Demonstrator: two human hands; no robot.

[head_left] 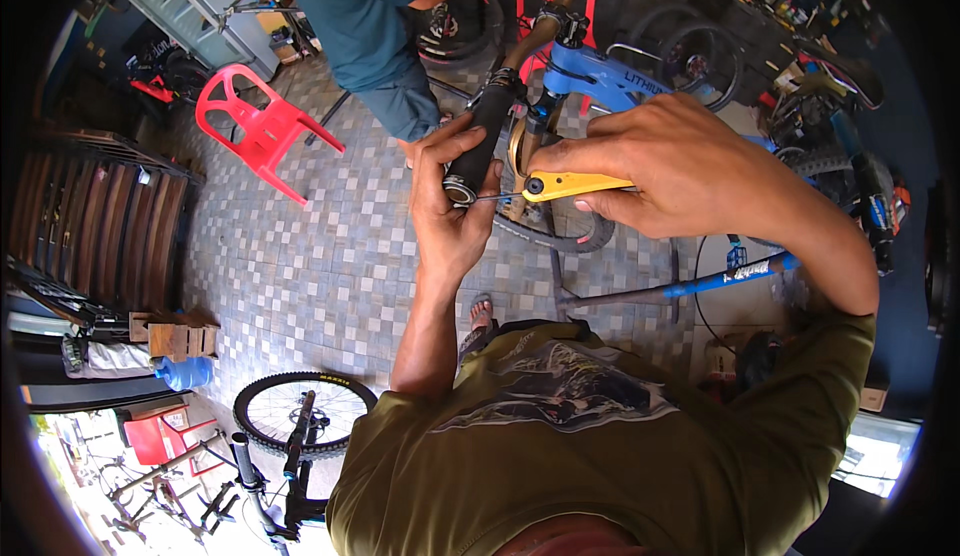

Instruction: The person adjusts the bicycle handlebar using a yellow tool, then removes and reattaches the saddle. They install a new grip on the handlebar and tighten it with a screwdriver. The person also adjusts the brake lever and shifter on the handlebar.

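My left hand (445, 221) is wrapped round the end of a black handlebar grip (488, 134), thumb on one side and fingers on the other. The grip sits on the handlebar (532, 40) of a blue bicycle frame (600, 74). In my right hand (680, 171) is a yellow folding hex key tool (575, 185), held from above between thumb and fingers. Its thin metal key sticks out leftwards to the collar at the grip's end. Whether the key's tip sits in a bolt is too small to tell.
Beyond the handlebar stands another person (365, 26) in a dark teal shirt. A red plastic chair (262, 121) is on the tiled floor (310, 296) to the left. A loose bicycle wheel (345, 381) lies at the lower left. A blue tube (700, 284) runs below my right forearm.
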